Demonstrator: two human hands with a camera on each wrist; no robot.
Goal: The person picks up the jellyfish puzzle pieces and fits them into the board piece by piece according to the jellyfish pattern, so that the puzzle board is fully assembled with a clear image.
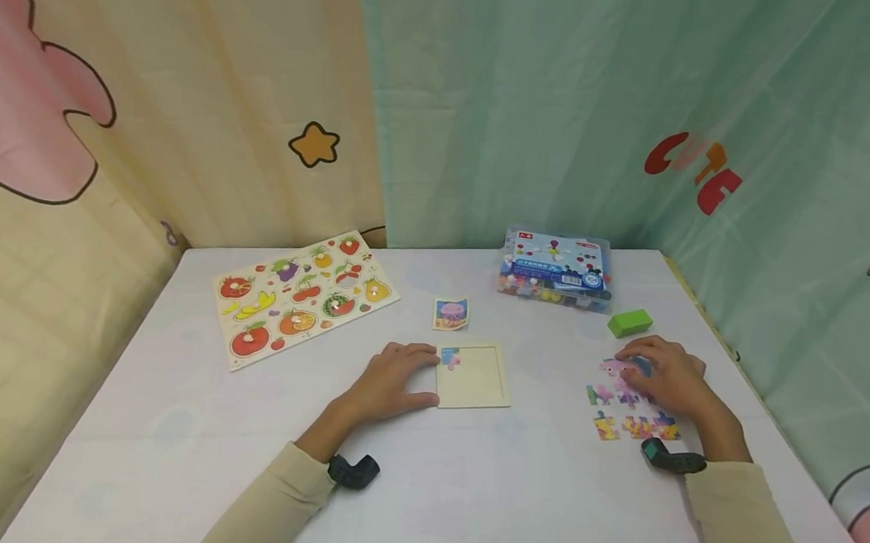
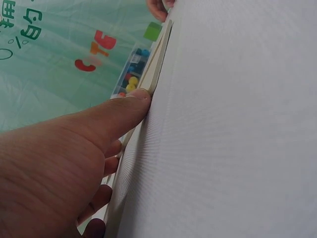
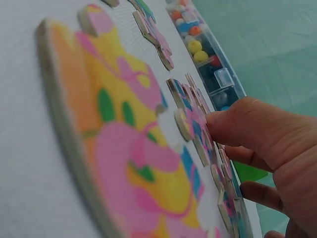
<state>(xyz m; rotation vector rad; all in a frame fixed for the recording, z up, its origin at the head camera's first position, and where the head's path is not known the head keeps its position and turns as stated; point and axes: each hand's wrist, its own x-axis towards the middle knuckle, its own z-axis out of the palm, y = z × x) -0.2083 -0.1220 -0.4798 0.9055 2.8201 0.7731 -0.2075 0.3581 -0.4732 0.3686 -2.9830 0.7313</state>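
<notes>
At the middle of the table lies a square wooden puzzle board (image 1: pixel 473 390) with one pink-and-blue piece (image 1: pixel 450 357) set in its upper left corner. My left hand (image 1: pixel 398 381) holds the board's left side, its thumb by the near corner and its fingers farther up; the left wrist view shows the thumb (image 2: pixel 131 106) against the rim. On the right, my right hand (image 1: pixel 664 375) hovers low over loose jigsaw pieces (image 1: pixel 605 427). Its thumb (image 3: pixel 228 126) touches or nearly touches a pink-and-blue piece (image 3: pixel 190 119) in the right wrist view. Fingers partly hide the pieces beneath.
A small picture card (image 1: pixel 451 314) lies beyond the board. Farther back are a wooden fruit puzzle (image 1: pixel 309 301) on the left and a clear box (image 1: pixel 556 269) of colourful beads on the right. A green block (image 1: pixel 630 322) sits beyond my right hand. Curtains border the table.
</notes>
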